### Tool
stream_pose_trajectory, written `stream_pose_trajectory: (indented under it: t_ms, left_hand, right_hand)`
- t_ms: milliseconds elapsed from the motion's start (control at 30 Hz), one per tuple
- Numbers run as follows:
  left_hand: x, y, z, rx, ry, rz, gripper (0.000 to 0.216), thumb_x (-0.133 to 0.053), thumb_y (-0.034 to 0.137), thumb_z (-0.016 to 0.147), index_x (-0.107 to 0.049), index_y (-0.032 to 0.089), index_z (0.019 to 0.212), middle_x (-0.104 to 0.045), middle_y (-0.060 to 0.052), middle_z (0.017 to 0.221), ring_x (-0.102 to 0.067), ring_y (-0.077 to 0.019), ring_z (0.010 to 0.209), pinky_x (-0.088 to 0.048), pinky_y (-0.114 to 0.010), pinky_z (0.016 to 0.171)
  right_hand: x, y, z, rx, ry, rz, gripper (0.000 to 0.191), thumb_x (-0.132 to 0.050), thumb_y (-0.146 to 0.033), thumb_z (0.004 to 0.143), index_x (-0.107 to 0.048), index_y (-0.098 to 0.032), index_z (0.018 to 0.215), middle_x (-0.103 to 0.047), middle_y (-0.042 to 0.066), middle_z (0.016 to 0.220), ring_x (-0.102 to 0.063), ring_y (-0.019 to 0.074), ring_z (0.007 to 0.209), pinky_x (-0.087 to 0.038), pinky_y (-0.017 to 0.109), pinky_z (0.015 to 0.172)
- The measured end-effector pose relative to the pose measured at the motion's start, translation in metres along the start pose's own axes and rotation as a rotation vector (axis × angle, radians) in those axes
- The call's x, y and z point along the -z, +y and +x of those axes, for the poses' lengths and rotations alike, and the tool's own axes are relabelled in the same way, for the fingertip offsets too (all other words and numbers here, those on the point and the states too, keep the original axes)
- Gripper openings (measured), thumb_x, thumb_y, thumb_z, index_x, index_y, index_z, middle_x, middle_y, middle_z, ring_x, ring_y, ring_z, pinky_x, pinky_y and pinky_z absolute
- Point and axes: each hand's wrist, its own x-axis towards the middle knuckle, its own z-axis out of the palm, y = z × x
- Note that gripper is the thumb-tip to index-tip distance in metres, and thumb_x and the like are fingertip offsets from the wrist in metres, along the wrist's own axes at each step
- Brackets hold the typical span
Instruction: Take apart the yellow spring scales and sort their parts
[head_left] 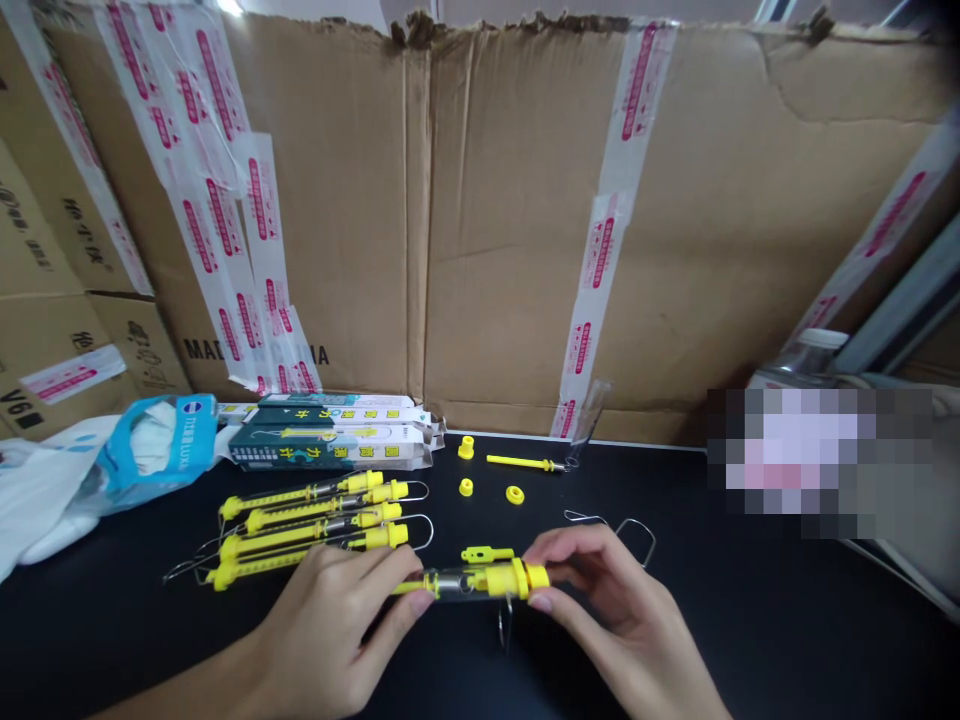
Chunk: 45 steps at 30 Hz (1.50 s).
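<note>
Between my two hands lies a yellow spring scale with a clear tube and a metal spring inside. My left hand is closed around the left part of its tube. With thumb and fingers, my right hand pinches the yellow cap at the right end. A wire hook shows just below the tube. Right behind it is a flat yellow piece with holes. Several similar spring scales lie side by side to the left, partly hidden by my left hand.
Farther back are small yellow caps and a yellow rod with a spring. Bent wire hooks lie behind my right hand. Printed boxes and a blue-white packet stand left, before a tall cardboard wall.
</note>
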Motion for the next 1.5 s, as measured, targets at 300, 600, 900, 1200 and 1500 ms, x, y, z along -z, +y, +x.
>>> stream_pose_trajectory:
  t_ms: [300, 600, 900, 1200, 1500]
  left_hand:
    - [0.000, -0.001, 0.000, 0.009, 0.005, -0.020, 0.017, -0.039, 0.023, 0.102, -0.056, 0.023, 0.096, -0.064, 0.003, 0.069, -0.060, -0.0148, 0.051, -0.037, -0.029, 0.049]
    - [-0.002, 0.000, -0.002, 0.024, -0.010, 0.001, 0.019, -0.040, 0.025, 0.101, -0.056, 0.023, 0.092, -0.063, 0.003, 0.069, -0.057, -0.0144, 0.048, -0.036, -0.029, 0.048]
    - [0.003, 0.002, 0.000, 0.047, -0.013, -0.023, 0.016, -0.042, 0.024, 0.101, -0.057, 0.023, 0.094, -0.056, 0.006, 0.061, -0.054, -0.0130, 0.046, -0.034, -0.027, 0.048]
    - [0.001, 0.001, -0.001, 0.026, -0.007, -0.024, 0.015, -0.043, 0.023, 0.100, -0.057, 0.023, 0.095, -0.057, 0.006, 0.061, -0.055, -0.0135, 0.047, -0.035, -0.028, 0.049]
    - [-0.001, -0.001, -0.001, 0.045, 0.025, -0.027, 0.016, -0.042, 0.025, 0.101, -0.056, 0.023, 0.094, -0.052, 0.007, 0.056, -0.051, -0.0128, 0.042, -0.033, -0.028, 0.046]
  right_hand:
    - [0.001, 0.003, 0.001, -0.160, -0.128, -0.060, 0.010, -0.069, -0.025, 0.090, -0.066, -0.025, 0.100, -0.070, 0.000, 0.091, -0.071, 0.0135, 0.074, -0.061, 0.021, 0.068]
    - [0.003, -0.004, -0.002, -0.093, -0.096, -0.221, 0.014, -0.055, -0.030, 0.099, -0.068, -0.025, 0.098, -0.071, -0.001, 0.082, -0.068, 0.0104, 0.062, -0.056, 0.016, 0.058]
    - [0.002, 0.000, -0.001, 0.101, -0.001, -0.142, 0.019, -0.064, -0.015, 0.093, -0.062, -0.031, 0.103, -0.072, -0.001, 0.102, -0.070, 0.0139, 0.096, -0.058, 0.020, 0.084]
    - [0.003, 0.000, 0.001, 0.075, 0.000, -0.041, 0.020, -0.065, -0.015, 0.092, -0.063, -0.031, 0.104, -0.070, 0.000, 0.102, -0.069, 0.0148, 0.096, -0.059, 0.021, 0.083]
    - [0.002, 0.001, 0.000, -0.033, -0.029, -0.097, 0.014, -0.070, -0.022, 0.089, -0.073, -0.028, 0.101, -0.072, 0.004, 0.102, -0.071, 0.0169, 0.087, -0.061, 0.022, 0.074]
